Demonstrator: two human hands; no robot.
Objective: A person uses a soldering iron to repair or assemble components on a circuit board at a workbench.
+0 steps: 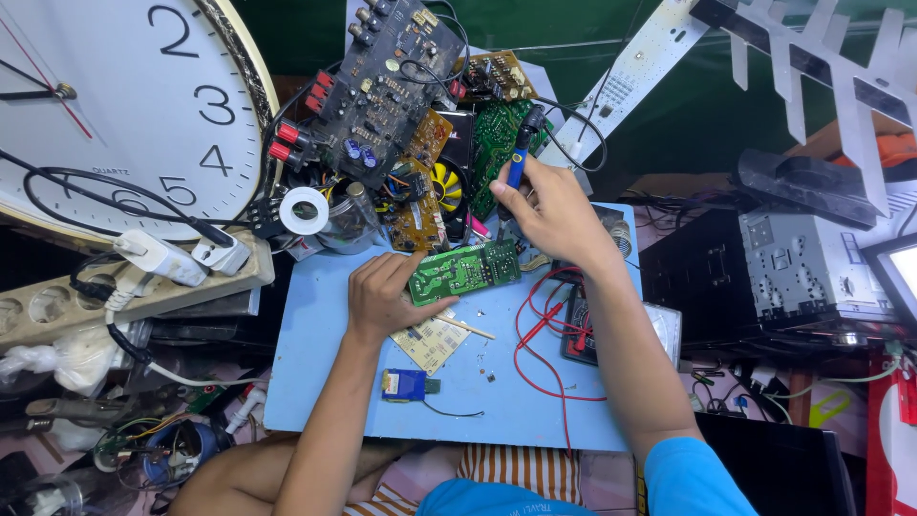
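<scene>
Seen from above, looking down at a person's lap and a small light blue work board [315, 373] resting across it. Nearest the viewer, on the board, lie a small blue module [403, 384] with a thin black wire, and a pale beige circuit card [430, 340]. To the right, red test leads [535, 334] loop over the board toward a dark meter [578, 330] at its edge.

Further up, the left hand [382, 294] rests palm down with fingers curled, pinning the near left corner of a green circuit board [463, 270] flat against the blue surface. The right hand [549, 212] is closed in a pen-like grip around a soldering iron [517, 161] with a blue handle and black cord. The iron points down toward the far right end of the green board; the tip itself is hidden behind the fingers, so contact cannot be confirmed.

The work appears to be mid-way: the board is out, laid flat and steadied, the iron is in position over it, but no finished joint or removed part can be made out.

Beyond the hands, a heap of other circuit boards [382, 96] with red connectors and a yellow fan leans against the back. To the far left, a large white wall clock [124, 96] lies above a power strip [143, 287].
</scene>
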